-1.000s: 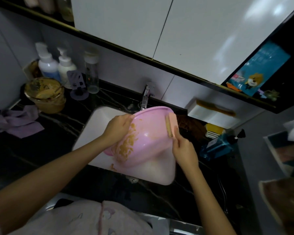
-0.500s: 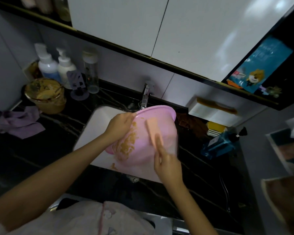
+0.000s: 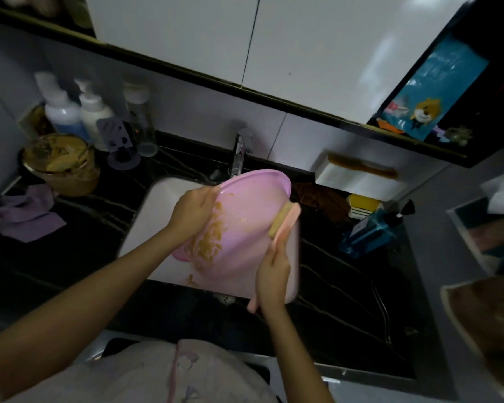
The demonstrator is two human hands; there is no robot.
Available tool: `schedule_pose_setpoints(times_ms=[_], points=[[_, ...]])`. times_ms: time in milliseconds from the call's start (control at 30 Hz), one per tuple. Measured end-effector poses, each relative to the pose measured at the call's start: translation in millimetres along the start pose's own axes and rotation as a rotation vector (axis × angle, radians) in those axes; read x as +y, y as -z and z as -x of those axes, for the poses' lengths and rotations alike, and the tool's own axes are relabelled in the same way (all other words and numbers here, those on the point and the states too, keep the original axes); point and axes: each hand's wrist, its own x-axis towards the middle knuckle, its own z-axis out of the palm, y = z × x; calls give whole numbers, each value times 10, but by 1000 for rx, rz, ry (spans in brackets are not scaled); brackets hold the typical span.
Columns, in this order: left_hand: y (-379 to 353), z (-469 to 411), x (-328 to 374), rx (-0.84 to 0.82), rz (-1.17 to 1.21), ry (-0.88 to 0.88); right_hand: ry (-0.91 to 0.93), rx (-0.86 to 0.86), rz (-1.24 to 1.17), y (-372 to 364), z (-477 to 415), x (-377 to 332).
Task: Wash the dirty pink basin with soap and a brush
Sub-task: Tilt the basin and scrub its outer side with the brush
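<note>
Over the sink (image 3: 160, 205), scrubbing a tilted pink basin (image 3: 245, 216).
Left hand (image 3: 194, 212) clamps its rim; right hand (image 3: 274, 270), closed around the brush (image 3: 282, 221), should sweep toward the brown residue (image 3: 211, 239).

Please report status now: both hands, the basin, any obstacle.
Left hand grips pink basin rim, tilted over sink. Right hand holds brush inside. Brown residue remains. No obstacle.
</note>
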Motion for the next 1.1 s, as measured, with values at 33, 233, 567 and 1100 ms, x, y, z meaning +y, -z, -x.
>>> schedule_pose_setpoints(times_ms=[33, 233, 567, 1100], points=[[-21, 22, 14, -1, 9, -7, -76, 61, -21, -8, -109, 0], [-87, 94, 23, 18, -50, -9, 124, -247, -38, -237, 703, -193], [-75, 26, 61, -76, 3, -23, 214, 27, 452, 30, 155, -206], [13, -26, 22, -149, 13, 10, 597, -138, 799, 369, 191, 94]])
